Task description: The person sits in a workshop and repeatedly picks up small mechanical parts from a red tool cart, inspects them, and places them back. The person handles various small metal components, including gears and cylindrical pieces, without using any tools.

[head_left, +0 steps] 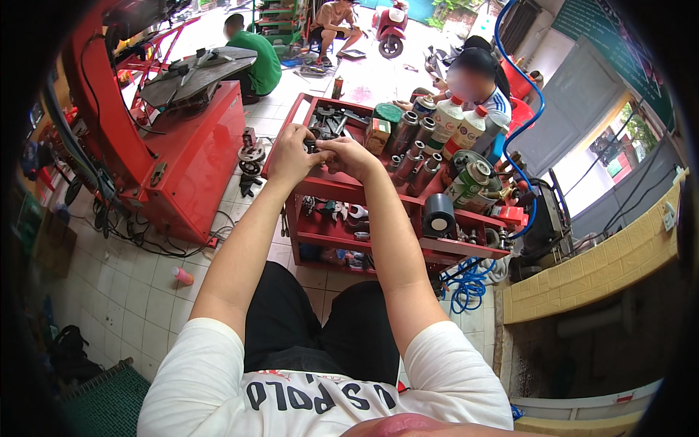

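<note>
Both arms reach forward over the left end of a red tool cart (306, 188). My left hand (293, 156) is closed, fingers curled, around a small dark part (312, 146) whose kind I cannot make out. From the other side my right hand (348, 156) meets it, with thumb and fingers closed on the same part. The two hands nearly touch and hide most of it. Just beyond them, metal tools (335, 121) lie in the cart's top tray. A small cardboard box (377, 136) stands right of my right hand.
Metal cylinders (405, 131), white red-capped bottles (445, 120) and a green-and-white can (470, 182) crowd the cart's right side. A red machine (196, 160) stands left. A blue hose (540, 102) hangs at right. One person in green (255, 64) squats beyond; another sits behind the cart.
</note>
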The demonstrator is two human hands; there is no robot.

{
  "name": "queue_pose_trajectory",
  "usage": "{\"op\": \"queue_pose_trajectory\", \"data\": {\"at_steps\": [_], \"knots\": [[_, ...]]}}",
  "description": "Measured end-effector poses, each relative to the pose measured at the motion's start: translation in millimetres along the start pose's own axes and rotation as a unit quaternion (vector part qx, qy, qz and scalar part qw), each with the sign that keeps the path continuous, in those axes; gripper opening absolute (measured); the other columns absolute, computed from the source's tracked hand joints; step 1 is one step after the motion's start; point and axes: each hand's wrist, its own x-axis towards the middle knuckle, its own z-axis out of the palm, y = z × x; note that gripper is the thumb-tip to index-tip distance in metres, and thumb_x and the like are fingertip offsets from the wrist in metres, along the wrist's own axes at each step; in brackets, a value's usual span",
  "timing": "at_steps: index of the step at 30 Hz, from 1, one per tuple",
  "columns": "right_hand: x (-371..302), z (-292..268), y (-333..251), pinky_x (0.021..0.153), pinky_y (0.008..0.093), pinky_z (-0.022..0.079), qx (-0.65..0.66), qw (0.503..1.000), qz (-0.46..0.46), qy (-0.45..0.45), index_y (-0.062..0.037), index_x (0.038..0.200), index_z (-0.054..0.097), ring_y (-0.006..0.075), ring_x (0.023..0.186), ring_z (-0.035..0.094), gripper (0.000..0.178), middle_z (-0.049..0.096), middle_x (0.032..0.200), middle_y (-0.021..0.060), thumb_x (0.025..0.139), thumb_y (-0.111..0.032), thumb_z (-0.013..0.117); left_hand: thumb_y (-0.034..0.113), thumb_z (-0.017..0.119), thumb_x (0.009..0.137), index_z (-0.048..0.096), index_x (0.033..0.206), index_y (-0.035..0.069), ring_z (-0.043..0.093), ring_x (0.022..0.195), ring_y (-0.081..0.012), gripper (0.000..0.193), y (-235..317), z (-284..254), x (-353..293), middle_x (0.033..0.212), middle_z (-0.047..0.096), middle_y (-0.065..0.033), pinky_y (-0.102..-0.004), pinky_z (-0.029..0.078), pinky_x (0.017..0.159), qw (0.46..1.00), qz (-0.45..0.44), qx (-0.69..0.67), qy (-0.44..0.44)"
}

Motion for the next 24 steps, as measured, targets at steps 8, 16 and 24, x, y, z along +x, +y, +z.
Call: {"op": "queue_pose_trajectory", "data": {"at_steps": [8, 16, 24], "knots": [[7, -16, 9, 0.058, 0.0268, 0.046, -0.042, 0.998, 0.035, -0.02, -0.0053, 0.11, 0.078, 0.008, 0.065, 0.057, 0.022, 0.064, 0.077, -0.003, 0.101, -0.025, 0.074, 0.05, 0.1, 0.06, 0.069, 0.097, 0.001, 0.068, 0.105, -0.0344, 0.069, 16, -5, 2, 0.113, 0.066, -0.014, -0.0454, 0.057, 0.089, 0.999, -0.004, 0.012, -0.032], [-3, -5, -1, 0.055, 0.0269, 0.038, 0.057, 0.997, 0.043, -0.004, -0.0121, 0.086, 0.065, 0.0063, 0.059, 0.043, 0.015, 0.052, 0.071, -0.0067, 0.098, -0.019, 0.072, 0.038, 0.077, 0.095, 0.074, 0.107, 0.003, 0.068, 0.111, -0.0365, 0.037, -7, 6, 2, 0.119, 0.067, -0.0163, -0.0456, 0.056, 0.095, 0.997, 0.036, -0.069, -0.016], [-3, -6, -2, 0.056, 0.0268, 0.033, 0.094, 0.993, 0.059, 0.03, -0.0165, 0.09, 0.061, 0.0077, 0.061, 0.042, 0.011, 0.049, 0.073, -0.0074, 0.096, -0.018, 0.069, 0.018, 0.072, 0.097, 0.077, 0.115, 0.007, 0.067, 0.115, -0.0395, 0.022, -11, 7, 2, 0.123, 0.066, -0.02, -0.0461, 0.055, 0.098, 0.992, 0.02, -0.118, -0.027]]}}
